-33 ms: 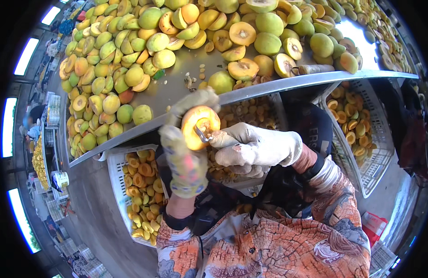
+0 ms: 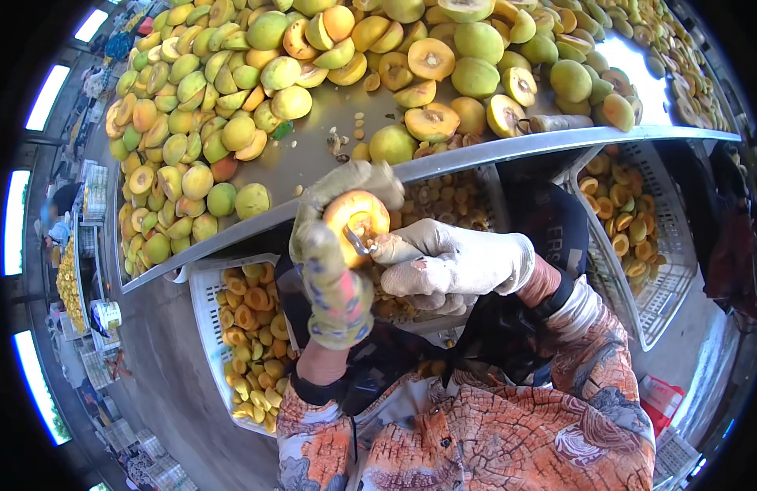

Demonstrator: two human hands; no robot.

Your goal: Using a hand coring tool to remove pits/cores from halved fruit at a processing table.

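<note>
In the head view, the left hand [image 2: 333,262], in a patterned glove and partly blurred, curls around the fruit half [image 2: 339,214] from the left and over its top, its forearm rising almost straight from the lower edge. The right hand [image 2: 464,260], in a white glove, comes in from the right with its forearm slanted, fingers folded and fingertips pinching a small metal tool [image 2: 355,240]. The tool's tip is at the fruit half's cut face, which is turned toward the right hand. The fruit half sits between the hands, just off the tabletop's [image 2: 317,141] near edge, right of a white crate [image 2: 205,327].
</note>
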